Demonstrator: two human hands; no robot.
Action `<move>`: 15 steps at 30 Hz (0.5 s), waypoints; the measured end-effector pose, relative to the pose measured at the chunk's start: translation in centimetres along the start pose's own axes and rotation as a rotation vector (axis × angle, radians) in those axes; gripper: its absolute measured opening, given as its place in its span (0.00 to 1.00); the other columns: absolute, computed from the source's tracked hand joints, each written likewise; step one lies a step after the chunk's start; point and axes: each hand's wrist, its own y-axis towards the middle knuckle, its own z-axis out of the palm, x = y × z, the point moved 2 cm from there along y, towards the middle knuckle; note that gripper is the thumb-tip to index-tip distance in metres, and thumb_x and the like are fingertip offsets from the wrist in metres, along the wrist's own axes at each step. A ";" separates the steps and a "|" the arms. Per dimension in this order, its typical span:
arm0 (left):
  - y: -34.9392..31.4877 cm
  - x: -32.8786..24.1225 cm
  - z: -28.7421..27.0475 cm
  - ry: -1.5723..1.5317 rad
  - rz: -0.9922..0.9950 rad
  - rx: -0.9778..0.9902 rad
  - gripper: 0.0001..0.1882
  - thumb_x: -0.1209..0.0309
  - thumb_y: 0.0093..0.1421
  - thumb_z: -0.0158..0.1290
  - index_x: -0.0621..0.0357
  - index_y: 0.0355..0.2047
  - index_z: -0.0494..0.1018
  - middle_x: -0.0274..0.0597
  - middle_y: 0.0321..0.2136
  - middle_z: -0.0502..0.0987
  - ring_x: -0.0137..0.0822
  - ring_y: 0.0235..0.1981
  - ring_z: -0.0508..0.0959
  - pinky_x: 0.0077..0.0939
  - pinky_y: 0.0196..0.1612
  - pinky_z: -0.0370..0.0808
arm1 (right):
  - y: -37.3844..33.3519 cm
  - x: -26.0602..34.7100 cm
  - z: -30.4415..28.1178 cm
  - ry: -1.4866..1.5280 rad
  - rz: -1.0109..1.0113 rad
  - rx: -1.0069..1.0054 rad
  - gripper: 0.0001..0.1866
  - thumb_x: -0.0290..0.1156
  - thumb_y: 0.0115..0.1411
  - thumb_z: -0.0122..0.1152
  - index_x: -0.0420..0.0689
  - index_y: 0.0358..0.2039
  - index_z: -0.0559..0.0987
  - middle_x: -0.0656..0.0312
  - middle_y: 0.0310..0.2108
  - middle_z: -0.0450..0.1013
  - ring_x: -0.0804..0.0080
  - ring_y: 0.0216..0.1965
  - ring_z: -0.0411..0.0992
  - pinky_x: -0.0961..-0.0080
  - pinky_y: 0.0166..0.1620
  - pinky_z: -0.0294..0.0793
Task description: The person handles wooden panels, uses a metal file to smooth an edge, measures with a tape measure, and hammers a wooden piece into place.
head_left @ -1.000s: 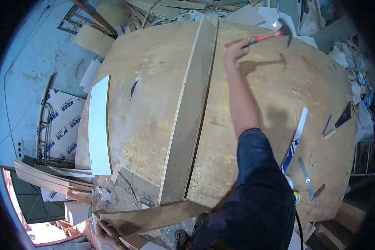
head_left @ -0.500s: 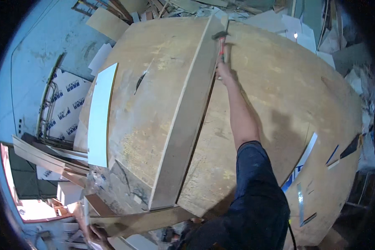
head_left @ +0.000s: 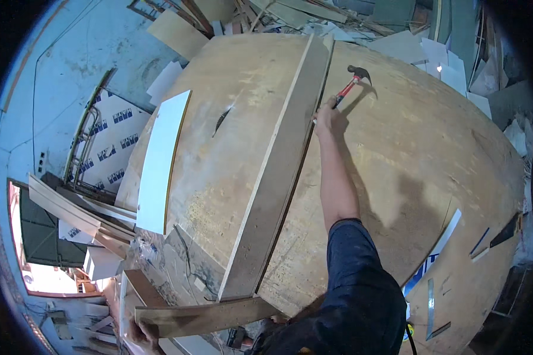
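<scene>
My right hand (head_left: 327, 116) is wrapped around the handle of a claw hammer (head_left: 350, 87) with a red and black grip. The hammer's dark head is raised over the large wooden worktop, to the right of a long narrow wooden board (head_left: 272, 171). That long board runs lengthwise across the worktop, and its near end meets a shorter wooden board (head_left: 210, 316) set crosswise. At the lower left, my left hand (head_left: 144, 335) grips the left end of this shorter board; some of its fingers are hidden.
The broad wooden worktop (head_left: 408, 136) spreads around the boards. A white panel (head_left: 161, 165) lies on its left part. Thin strips, one of them white and blue (head_left: 435, 251), lie at the right. Wood scraps (head_left: 302, 15) are piled behind, and more boards (head_left: 80, 207) lean at the left.
My right hand has drawn the hammer nearer and to the right, its head moving from over the long board to beside it. My left hand stays at the short board's end. The view has shifted slightly.
</scene>
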 end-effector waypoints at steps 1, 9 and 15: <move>0.1 0.3 0.3 -0.016 0.009 0.006 0.20 0.58 0.67 0.48 0.67 0.32 0.74 0.43 0.24 0.76 0.33 0.25 0.75 0.26 0.30 0.72 | 1.5 -0.2 -0.1 -0.109 -0.003 0.091 0.32 0.62 0.66 0.42 0.43 0.28 0.75 0.60 0.19 0.69 0.70 0.16 0.68 0.71 0.20 0.69; -0.8 0.9 0.6 -0.064 0.014 -0.033 0.20 0.59 0.66 0.50 0.69 0.39 0.75 0.44 0.26 0.78 0.34 0.29 0.78 0.28 0.32 0.74 | -2.2 3.1 -4.7 -0.796 -0.196 0.098 0.32 0.59 0.65 0.46 0.40 0.33 0.82 0.50 0.28 0.80 0.58 0.28 0.80 0.64 0.33 0.77; -1.5 2.0 1.5 -0.082 -0.049 -0.007 0.14 0.68 0.60 0.56 0.69 0.40 0.77 0.44 0.23 0.78 0.37 0.24 0.78 0.31 0.30 0.73 | -4.5 1.9 -15.9 -0.979 -0.476 -0.208 0.22 0.43 0.62 0.55 0.41 0.51 0.76 0.43 0.46 0.76 0.46 0.47 0.75 0.54 0.48 0.74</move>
